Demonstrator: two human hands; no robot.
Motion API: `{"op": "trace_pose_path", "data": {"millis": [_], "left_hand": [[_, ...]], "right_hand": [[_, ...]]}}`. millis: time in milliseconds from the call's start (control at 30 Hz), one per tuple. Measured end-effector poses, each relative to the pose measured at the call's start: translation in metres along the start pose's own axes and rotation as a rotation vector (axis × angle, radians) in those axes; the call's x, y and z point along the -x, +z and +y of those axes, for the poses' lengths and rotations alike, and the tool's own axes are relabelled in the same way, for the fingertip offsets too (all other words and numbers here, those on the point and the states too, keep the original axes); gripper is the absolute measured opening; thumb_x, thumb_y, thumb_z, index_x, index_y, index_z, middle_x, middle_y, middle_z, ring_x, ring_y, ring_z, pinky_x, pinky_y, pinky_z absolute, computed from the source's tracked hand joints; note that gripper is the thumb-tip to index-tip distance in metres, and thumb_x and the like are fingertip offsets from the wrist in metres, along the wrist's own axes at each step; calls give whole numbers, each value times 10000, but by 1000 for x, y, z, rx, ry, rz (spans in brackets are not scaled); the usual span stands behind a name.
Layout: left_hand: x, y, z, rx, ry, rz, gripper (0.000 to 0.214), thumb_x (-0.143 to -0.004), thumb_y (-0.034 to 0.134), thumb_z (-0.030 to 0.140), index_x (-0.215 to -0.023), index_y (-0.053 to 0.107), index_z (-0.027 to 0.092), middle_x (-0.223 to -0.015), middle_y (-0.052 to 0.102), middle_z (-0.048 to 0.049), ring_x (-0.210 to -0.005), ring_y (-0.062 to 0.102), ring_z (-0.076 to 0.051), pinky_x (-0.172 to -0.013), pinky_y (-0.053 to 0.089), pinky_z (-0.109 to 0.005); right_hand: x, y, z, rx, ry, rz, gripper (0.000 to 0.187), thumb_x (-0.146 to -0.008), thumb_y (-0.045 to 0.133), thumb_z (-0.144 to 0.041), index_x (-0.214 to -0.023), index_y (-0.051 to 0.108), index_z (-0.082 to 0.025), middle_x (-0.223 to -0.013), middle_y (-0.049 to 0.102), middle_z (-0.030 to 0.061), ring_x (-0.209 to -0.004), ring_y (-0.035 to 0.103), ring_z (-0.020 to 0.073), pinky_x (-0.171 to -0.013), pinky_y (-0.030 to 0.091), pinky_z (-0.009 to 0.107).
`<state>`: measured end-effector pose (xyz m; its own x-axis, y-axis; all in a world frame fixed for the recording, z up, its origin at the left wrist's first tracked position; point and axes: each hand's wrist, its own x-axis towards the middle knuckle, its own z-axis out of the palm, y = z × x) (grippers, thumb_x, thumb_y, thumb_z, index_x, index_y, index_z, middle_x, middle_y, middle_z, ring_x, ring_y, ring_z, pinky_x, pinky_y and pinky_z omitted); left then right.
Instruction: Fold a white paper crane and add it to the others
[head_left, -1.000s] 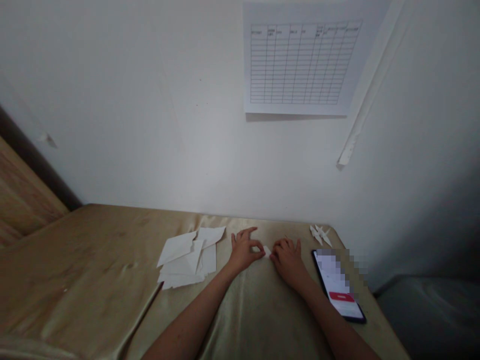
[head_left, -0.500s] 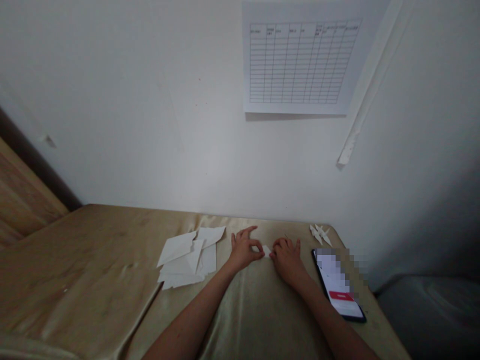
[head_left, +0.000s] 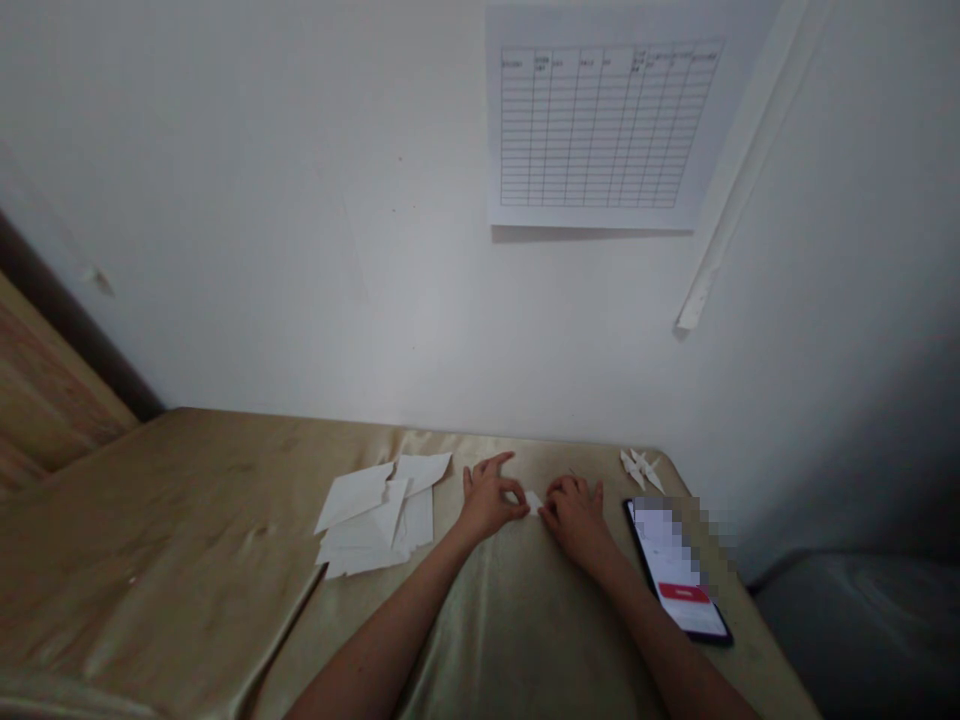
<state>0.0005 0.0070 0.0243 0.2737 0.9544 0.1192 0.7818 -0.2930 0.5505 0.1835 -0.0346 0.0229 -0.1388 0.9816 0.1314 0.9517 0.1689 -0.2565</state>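
Observation:
Between my two hands a small folded piece of white paper point(head_left: 533, 501) lies on the gold cloth. My left hand point(head_left: 491, 500) pinches its left side with thumb and index finger, the other fingers raised and spread. From the right, my right hand point(head_left: 574, 512) grips the other side, its fingers curled and partly covering the paper. The exact folds are too small to make out.
To the left lies a stack of white paper sheets point(head_left: 367, 525). Folded paper cranes point(head_left: 641, 470) sit at the far right corner, above a phone point(head_left: 679, 575) with a lit screen. A printed table sheet point(head_left: 600, 130) hangs on the wall behind the cloth-covered table point(head_left: 187, 520).

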Motion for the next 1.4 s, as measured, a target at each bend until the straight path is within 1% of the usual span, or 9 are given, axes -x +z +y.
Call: {"op": "trace_pose_path", "data": {"millis": [167, 333, 467, 667, 1067, 1267, 1400], "left_hand": [[1, 0, 2, 9, -6, 13, 108, -677, 838, 329, -766, 776, 326, -1540, 428, 72, -1426, 319, -334, -1183, 37, -666], [2, -2, 5, -9, 12, -9, 99, -693, 819, 315, -777, 767, 313, -1553, 409, 62, -1437, 294, -350, -1162, 52, -703], [3, -2, 5, -23, 16, -14, 101, -704, 814, 319, -790, 761, 318, -1563, 399, 63, -1450, 279, -340, -1161, 45, -705], [4, -1, 5, -38, 14, -30, 116, -720, 822, 372, -801, 760, 316, -1584, 378, 73, -1466, 257, -340, -1161, 28, -711], [3, -1, 2, -71, 21, -50, 161, -716, 836, 403, -828, 759, 316, -1599, 354, 70, -1469, 247, -354, -1161, 42, -712], [4, 1, 4, -91, 49, -22, 189, -712, 835, 363, -855, 725, 306, -1613, 324, 57, -1472, 231, -364, -1127, 48, -759], [4, 2, 4, -95, 55, -34, 219, -715, 829, 347, -891, 706, 305, -1615, 317, 46, -1476, 221, -363, -1116, 56, -771]], "right_hand": [[-2, 0, 0, -30, 15, 1, 233, -948, 500, -321, -972, 700, -204, -1225, 621, 123, -1252, 456, 301, -1126, 105, 687], [-2, -1, 0, -52, 30, 2, 219, -933, 517, -336, -925, 698, -214, -1222, 619, 115, -1230, 469, 296, -1116, 139, 682], [0, 2, 0, -58, 29, 27, 224, -940, 508, -347, -932, 693, -222, -1203, 617, 103, -1208, 486, 292, -1113, 164, 676], [1, 5, -2, -45, 30, 54, 247, -953, 509, -378, -917, 690, -213, -1193, 614, 107, -1205, 487, 294, -1114, 175, 663], [-2, 8, 1, -76, 59, 45, 207, -931, 561, -383, -891, 686, -222, -1200, 614, 96, -1198, 488, 291, -1093, 201, 646], [-3, 7, 0, -77, 73, 44, 220, -919, 577, -409, -872, 692, -227, -1178, 618, 91, -1185, 493, 301, -1086, 211, 626], [-3, 5, 0, -93, 69, 44, 189, -911, 591, -389, -891, 688, -228, -1177, 620, 84, -1192, 494, 293, -1080, 236, 598]]}}
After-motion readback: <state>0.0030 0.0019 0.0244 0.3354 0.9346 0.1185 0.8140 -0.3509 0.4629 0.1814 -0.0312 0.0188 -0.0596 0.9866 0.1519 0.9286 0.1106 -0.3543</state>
